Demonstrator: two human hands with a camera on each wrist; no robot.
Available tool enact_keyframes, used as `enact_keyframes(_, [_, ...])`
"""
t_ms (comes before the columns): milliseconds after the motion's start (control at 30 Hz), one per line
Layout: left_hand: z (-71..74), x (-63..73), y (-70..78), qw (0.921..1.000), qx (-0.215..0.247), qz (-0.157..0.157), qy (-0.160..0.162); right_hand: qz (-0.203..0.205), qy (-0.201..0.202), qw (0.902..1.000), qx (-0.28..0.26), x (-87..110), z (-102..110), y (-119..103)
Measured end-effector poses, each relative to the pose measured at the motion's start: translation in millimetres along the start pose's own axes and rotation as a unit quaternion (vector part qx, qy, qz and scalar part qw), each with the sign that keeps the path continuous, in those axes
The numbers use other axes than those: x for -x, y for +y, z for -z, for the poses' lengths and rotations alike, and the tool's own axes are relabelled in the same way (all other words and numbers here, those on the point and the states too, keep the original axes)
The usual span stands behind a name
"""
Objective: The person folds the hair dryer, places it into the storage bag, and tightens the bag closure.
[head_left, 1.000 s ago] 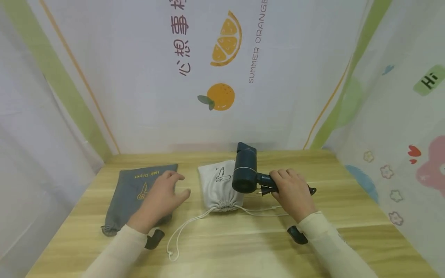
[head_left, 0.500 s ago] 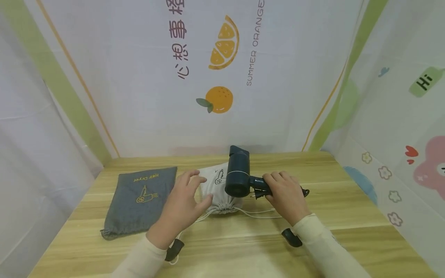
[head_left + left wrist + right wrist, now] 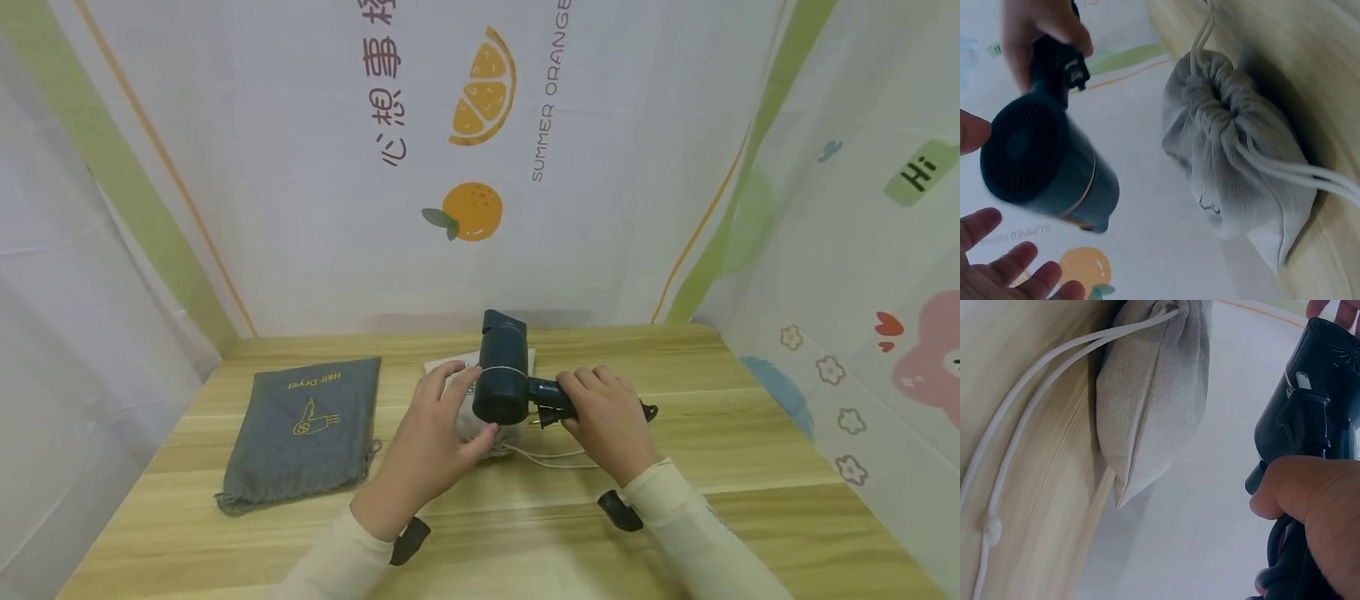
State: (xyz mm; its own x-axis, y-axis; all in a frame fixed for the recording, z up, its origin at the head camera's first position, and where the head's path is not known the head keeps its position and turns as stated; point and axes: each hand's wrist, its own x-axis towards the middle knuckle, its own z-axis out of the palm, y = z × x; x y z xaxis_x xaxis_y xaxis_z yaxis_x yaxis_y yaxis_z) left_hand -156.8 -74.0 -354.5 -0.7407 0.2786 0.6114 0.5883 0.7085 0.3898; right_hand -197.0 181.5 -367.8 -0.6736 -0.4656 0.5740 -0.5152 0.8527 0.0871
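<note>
A dark blue hair dryer [image 3: 502, 375] is held up over a light grey drawstring pouch [image 3: 1241, 162]. My right hand [image 3: 607, 425] grips its handle, together with the bundled cord and the black plug [image 3: 1307, 422]. My left hand [image 3: 427, 442] is at the left side of the dryer's barrel, fingers spread and thumb by the round rear vent. In the left wrist view those fingers are apart from the barrel. The pouch sits full and cinched on the table; in the head view the dryer and left hand hide much of it.
On the left of the wooden table [image 3: 525, 550] lies a dark grey pouch [image 3: 300, 450] printed "Hair Dryer". White drawstrings [image 3: 555, 460] trail from the light pouch. A printed white curtain [image 3: 337, 250] hangs behind the table, with more cloth at both sides.
My left hand has moved right, from over the dark pouch to beside the hair dryer's barrel. My right hand has shifted the dryer slightly left.
</note>
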Motion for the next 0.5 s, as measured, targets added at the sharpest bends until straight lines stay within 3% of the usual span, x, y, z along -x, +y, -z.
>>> enact_keyframes(167, [-8.9, -1.0, 3.5, 0.9994, -0.008, -0.033, 0.006, 0.006, 0.005, 1.0, 0.003, -2.9, 0.2, -4.1])
enact_keyframes(500, [-15.1, -1.6, 7.4, 0.9983, 0.0, -0.053, 0.021, 0.01, 0.005, 0.9999, 0.004, -5.7, 1.3, -10.0])
